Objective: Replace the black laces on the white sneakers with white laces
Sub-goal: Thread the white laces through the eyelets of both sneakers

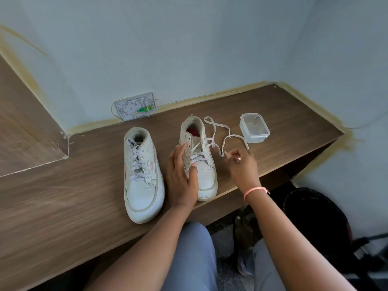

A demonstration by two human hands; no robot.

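Pale blue walls closed in a wood-grain table [63, 217] set into a corner, with an open wall socket box [135, 106] at its back edge. Two white sneakers stood on it side by side, toes toward the person. The left sneaker [142, 175] was fully laced in white. The right sneaker [199, 160] had white lace [218, 131] crossed through its lower eyelets only, the loose ends trailing off to the right across the table toward a clear plastic container [254, 128]. No black laces could be seen. The left hand [182, 175] lay spread and flat against the right sneaker's inner side, thumb on the vamp, steadying it. The right hand [241, 162] pinched a free end of the lace between fingertips, just beside the shoe. Judging by this, the threading of the upper eyelets remained. The risk appeared to be uneven ends or a missed eyelet: a hard pull on one end could drag the lace through and shorten the other. The sneaker also sat near the table's front edge, so a tug toward the person might tip it off.
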